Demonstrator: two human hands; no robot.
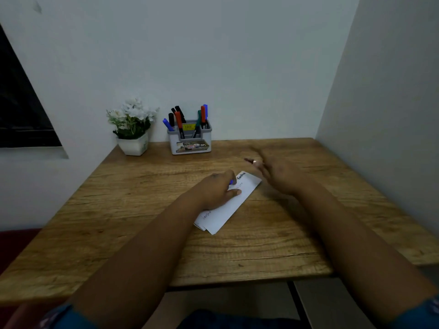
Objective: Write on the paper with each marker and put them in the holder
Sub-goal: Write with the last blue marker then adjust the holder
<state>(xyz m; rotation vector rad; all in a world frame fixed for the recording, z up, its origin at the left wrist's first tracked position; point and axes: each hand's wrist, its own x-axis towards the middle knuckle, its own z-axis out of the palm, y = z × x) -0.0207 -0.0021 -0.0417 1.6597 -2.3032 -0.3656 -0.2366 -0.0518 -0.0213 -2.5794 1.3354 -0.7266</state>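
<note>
A folded white paper [234,205] with handwriting lies slanted at the middle of the wooden table [133,224]. My left hand [217,189] rests on the paper, its thumb flat on the sheet and its fingers curled round a blue marker [231,182], of which only a small blue part shows. My right hand [276,170] hovers just right of the paper's far end, blurred, with fingers stretched out and holding nothing. The grey and white holder [190,144] stands at the back by the wall with several markers [178,122] in black, blue, red and green.
A white pot of white flowers [133,124] stands left of the holder in the back corner. Walls close the table at the back and on the right. A dark window [21,110] is on the left.
</note>
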